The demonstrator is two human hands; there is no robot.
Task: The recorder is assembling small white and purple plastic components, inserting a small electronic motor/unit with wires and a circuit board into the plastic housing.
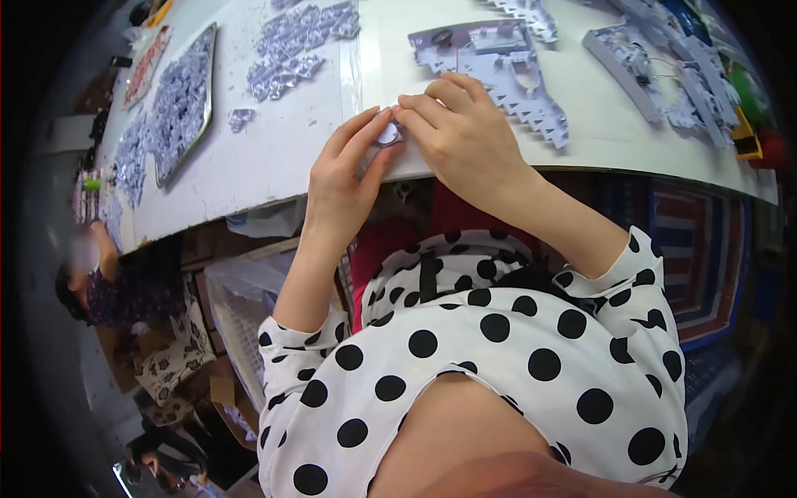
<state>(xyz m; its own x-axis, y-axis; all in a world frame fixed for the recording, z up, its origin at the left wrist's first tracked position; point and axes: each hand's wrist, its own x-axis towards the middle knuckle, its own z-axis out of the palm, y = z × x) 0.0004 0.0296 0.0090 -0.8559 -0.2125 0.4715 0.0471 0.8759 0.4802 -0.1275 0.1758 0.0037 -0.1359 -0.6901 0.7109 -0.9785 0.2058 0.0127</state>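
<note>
Left hand (344, 170): fingers curled, thumb and fingertips pinching a small pale purple-grey piece (388, 133) at the near edge of the white table (274, 158).

Right hand (461, 137): fingers bent down, fingertips closed on the same small piece from the other side; the two hands meet over it. The piece is mostly covered, so its shape is hard to make out, possibly a small round part.

Just beyond the right hand: a grey-purple sheet with a saw-tooth edge (506, 70), lying flat on the table.

Far right of the table: similar grey frames (656, 70) beside a yellow object (747, 141).

Far left: a metal tray (184, 104) filled with small purple pieces; a loose heap of the same pieces (299, 41) beside it.

Lower left, beyond the table: another person (108, 282), seated.

Wearer: white garment with black dots (498, 365).
</note>
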